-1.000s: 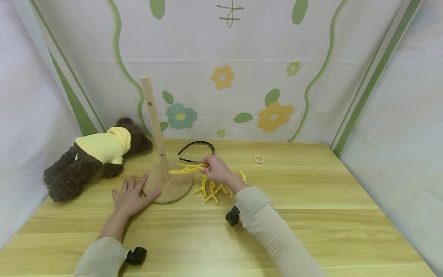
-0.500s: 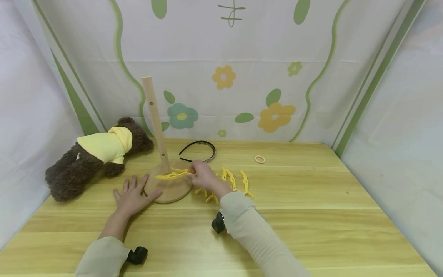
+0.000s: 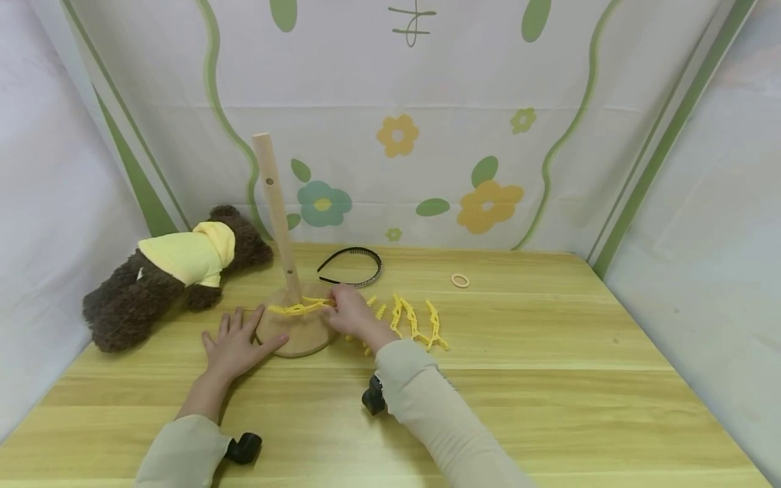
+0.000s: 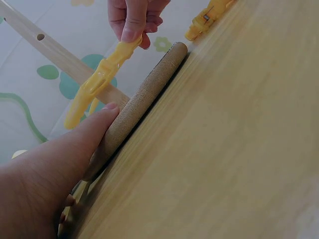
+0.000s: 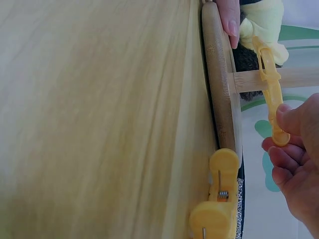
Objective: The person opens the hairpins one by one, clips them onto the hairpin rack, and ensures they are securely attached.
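My right hand point(image 3: 354, 313) pinches a yellow hair clip point(image 3: 299, 309) by its end, between thumb and fingers. The clip's jaws are spread and cross the lower post point(image 3: 281, 217) of a wooden stand, just above its round base point(image 3: 299, 344). Whether the clip touches the post I cannot tell. My left hand point(image 3: 236, 347) lies with fingers spread on the table, its thumb point(image 4: 102, 122) resting on the rim of the base. In the right wrist view the held clip point(image 5: 271, 94) passes in front of the post. Several more yellow clips point(image 3: 434, 325) stand right of the stand, some partly behind my right hand.
A brown teddy bear in a yellow hoodie point(image 3: 183, 256) lies at the left. Behind the clips lies a black headband point(image 3: 372, 271). A small pale ring point(image 3: 460, 280) is farther right on the wooden table point(image 3: 549, 407). Fabric walls point(image 3: 476, 81) stand around the table.
My right hand has moved left, bringing the pinched hair clip from beside the stand to the foot of its post. My left hand has kept its place on the base.
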`<action>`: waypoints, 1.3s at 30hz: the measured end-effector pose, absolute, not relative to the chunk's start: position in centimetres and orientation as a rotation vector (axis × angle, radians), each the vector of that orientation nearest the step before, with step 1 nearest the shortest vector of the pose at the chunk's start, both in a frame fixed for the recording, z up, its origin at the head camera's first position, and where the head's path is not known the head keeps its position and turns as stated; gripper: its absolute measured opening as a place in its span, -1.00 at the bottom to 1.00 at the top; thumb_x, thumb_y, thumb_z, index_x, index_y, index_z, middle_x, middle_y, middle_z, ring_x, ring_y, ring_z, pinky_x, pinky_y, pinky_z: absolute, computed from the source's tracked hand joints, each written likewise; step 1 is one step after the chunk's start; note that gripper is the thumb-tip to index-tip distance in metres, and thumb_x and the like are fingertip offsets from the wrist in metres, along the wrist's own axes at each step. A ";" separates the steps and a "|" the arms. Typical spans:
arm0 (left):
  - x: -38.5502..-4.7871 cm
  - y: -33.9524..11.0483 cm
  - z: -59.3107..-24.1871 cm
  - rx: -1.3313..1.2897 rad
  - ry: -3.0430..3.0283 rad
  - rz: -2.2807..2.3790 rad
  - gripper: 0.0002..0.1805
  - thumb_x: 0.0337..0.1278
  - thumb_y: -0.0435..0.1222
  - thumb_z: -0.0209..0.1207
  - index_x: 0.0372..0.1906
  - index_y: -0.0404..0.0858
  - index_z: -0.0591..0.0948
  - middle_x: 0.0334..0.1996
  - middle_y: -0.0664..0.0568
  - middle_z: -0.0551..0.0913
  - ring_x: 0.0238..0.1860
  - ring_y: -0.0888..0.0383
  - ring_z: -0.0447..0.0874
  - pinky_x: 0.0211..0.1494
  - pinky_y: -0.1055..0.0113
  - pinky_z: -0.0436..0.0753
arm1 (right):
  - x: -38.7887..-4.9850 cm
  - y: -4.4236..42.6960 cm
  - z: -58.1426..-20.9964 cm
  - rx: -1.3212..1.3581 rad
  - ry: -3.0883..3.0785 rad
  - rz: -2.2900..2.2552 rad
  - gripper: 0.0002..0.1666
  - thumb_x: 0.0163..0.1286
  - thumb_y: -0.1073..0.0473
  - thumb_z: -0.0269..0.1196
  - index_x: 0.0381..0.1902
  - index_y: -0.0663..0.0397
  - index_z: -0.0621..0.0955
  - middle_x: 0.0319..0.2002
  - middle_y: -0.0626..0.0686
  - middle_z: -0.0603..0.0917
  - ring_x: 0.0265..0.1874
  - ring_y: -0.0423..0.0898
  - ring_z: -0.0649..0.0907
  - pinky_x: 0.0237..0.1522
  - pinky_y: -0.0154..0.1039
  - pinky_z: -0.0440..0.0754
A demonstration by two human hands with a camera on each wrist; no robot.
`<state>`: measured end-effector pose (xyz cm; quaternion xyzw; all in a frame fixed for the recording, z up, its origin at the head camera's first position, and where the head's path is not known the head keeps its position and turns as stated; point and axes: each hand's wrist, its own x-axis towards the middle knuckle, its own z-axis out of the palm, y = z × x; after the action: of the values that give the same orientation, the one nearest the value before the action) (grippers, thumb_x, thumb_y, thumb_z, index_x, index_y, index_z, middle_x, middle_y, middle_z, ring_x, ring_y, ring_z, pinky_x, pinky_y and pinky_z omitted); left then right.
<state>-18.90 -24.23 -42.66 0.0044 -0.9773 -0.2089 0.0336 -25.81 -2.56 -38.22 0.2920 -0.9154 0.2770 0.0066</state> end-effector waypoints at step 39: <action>-19.1 -24.4 -42.9 0.020 -3.028 -0.635 0.04 -0.19 0.38 -0.13 0.34 -0.16 -0.06 0.23 -0.45 -0.18 0.19 -0.37 -0.42 -0.11 -0.35 -0.50 | -25.8 -2.3 -38.3 0.877 -2.865 1.021 -0.48 0.16 0.06 0.20 0.02 0.23 0.45 -0.10 0.09 0.49 -0.17 -0.09 0.48 -0.20 -0.34 0.43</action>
<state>-19.11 -24.41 -42.95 0.0064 -0.9784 -0.2051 0.0240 -25.77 -2.33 -38.34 0.2771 -0.9050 0.3224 -0.0118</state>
